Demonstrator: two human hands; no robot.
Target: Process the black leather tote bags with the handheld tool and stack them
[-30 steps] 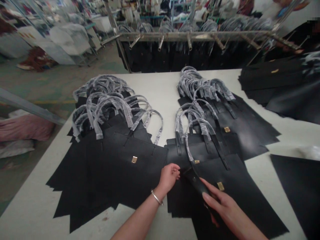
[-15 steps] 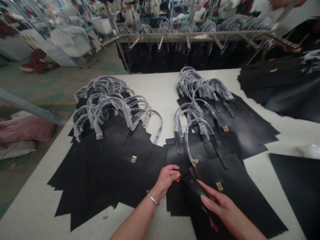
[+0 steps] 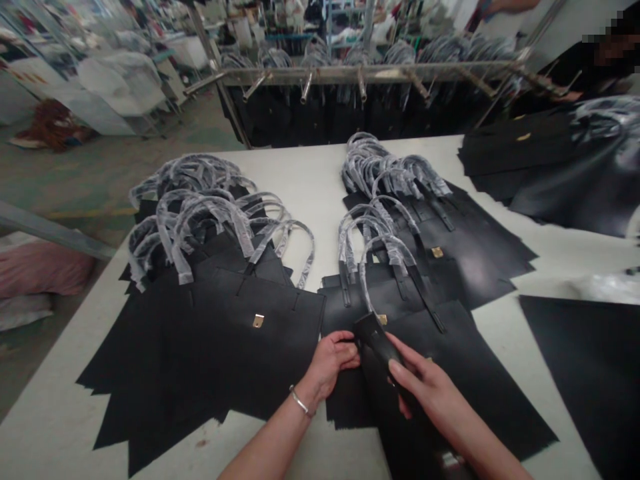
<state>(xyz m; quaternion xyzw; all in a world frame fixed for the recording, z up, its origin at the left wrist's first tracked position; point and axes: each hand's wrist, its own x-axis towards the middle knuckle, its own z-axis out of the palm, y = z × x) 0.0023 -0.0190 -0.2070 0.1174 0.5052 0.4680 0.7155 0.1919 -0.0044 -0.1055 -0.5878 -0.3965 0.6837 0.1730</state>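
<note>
A black leather bag panel (image 3: 376, 340) is folded over in my right hand (image 3: 425, 380), which is closed round it with the thumb on top. At the panel's left edge, my left hand (image 3: 333, 363) has its fingers curled together; the fingertips are partly hidden behind the panel. Under my right hand lies another black panel (image 3: 480, 373) with a plastic-wrapped handle (image 3: 367, 273) looping up from it. To the left, a fanned pile of black bag panels (image 3: 270, 360) shows a gold clasp plate (image 3: 259, 321) and wrapped handles (image 3: 215, 213).
On the pale table (image 3: 300, 173), more panels (image 3: 480, 247) with wrapped handles lie at the back right. A plain black sheet (image 3: 585, 360) is at the right edge. Beyond the table stands a metal rack (image 3: 360, 75) hung with bags. A person (image 3: 590, 73) is at the upper right.
My right hand has moved up and slightly left, lifting the folded panel edge more upright. My left hand stays at its edge. The whole view has shifted a little.
</note>
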